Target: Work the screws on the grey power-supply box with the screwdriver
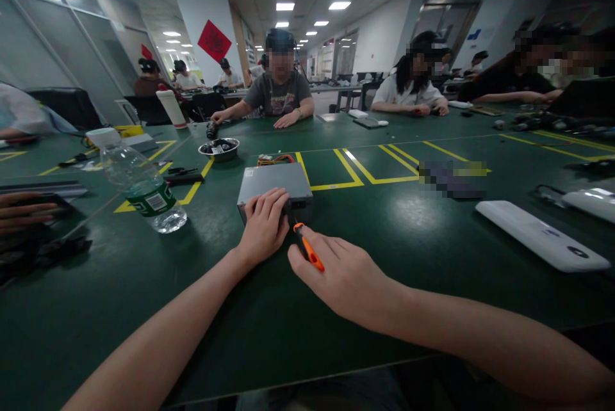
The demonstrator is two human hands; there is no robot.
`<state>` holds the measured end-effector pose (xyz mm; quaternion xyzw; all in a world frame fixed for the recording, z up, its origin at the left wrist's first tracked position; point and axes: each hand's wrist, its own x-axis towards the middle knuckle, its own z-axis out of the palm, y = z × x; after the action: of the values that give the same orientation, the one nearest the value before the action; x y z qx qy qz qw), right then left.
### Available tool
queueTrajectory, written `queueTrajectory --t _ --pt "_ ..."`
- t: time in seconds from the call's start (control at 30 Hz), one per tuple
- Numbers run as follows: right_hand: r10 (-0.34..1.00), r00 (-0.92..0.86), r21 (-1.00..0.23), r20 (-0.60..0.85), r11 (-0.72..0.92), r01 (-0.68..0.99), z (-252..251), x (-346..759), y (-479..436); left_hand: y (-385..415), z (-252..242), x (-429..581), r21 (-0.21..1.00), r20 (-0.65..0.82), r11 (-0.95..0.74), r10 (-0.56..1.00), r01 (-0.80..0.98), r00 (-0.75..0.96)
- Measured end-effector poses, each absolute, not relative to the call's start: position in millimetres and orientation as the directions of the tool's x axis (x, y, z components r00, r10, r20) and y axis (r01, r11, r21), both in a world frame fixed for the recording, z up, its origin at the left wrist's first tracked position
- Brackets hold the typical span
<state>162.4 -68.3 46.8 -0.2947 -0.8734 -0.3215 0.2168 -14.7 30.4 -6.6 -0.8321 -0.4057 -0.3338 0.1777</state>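
A grey metal box (273, 182) with coloured wires at its far end lies on the green table (384, 232) in front of me. My left hand (263, 224) rests on the box's near edge, fingers curled over it and holding it down. My right hand (339, 273) grips an orange-and-black screwdriver (305, 247), whose tip points at the box's near face.
A tilted plastic water bottle (139, 184) stands to the left, a metal bowl (219, 149) with small parts beyond it. A white flat device (541, 235) lies at the right. Another person's hand (24, 211) is at the left edge. Several people sit across the table.
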Motion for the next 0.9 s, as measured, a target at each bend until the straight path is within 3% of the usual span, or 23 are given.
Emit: queueTrajectory --t 0.2,0.43,0.6,0.9 --pt "0.494 -0.668 0.366 0.556 0.576 0.731 53.4 164.5 -68.3 30.6 -7.0 -15.8 -0.023 0.694 -0.614 0.558 0.789 0.455" --pt "0.443 -0.757 0.404 0.48 0.655 0.639 45.8 157.6 -78.3 30.3 -6.9 -15.7 -0.02 0.698 -0.608 0.56 0.794 0.446" --pt "0.419 -0.733 0.46 0.536 0.583 0.669 48.3 161.4 -73.8 29.9 -6.4 -15.9 -0.016 0.696 -0.616 0.558 0.788 0.451" --pt "0.492 -0.703 0.373 0.513 0.609 0.699 47.0 157.3 -74.6 29.8 -6.9 -15.1 -0.018 0.709 -0.611 0.55 0.791 0.441"
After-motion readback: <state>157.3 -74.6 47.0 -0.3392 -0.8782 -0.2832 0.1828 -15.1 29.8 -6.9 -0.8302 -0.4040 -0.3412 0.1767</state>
